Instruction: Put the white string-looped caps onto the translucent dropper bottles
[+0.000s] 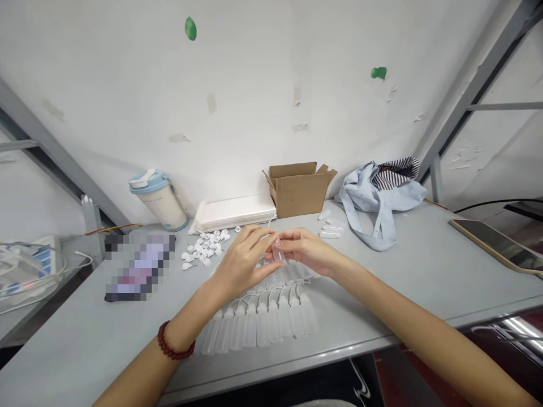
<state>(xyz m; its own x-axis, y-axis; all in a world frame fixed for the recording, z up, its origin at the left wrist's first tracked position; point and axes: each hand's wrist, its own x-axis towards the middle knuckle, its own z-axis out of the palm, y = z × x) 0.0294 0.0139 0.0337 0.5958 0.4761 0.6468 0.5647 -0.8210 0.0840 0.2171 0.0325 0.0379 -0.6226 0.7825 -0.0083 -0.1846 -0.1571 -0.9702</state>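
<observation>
Between my two hands, above the middle of the table, is a small translucent plastic bottle (278, 252). My left hand (242, 255) has its thumb and fingertips closed on it from the left. From the right, my right hand (309, 249) pinches its upper part; the fingers hide the bottle's top. Beneath and in front of the hands, similar bottles (263, 327) with thin white spouts lie side by side in rows, the farther row partly covered by my hands. Left of the left hand is a loose pile of small white caps (206, 247). A few bottles without caps (333, 228) lie beyond my right hand.
Along the wall stand a blue-and-cream tumbler (163, 203), a stack of white sheets or trays (235, 211), a cardboard box (302, 195) and a light blue cloth bag (369, 198). A phone (504, 244) lies at right, a pixelated object (142, 268) at left.
</observation>
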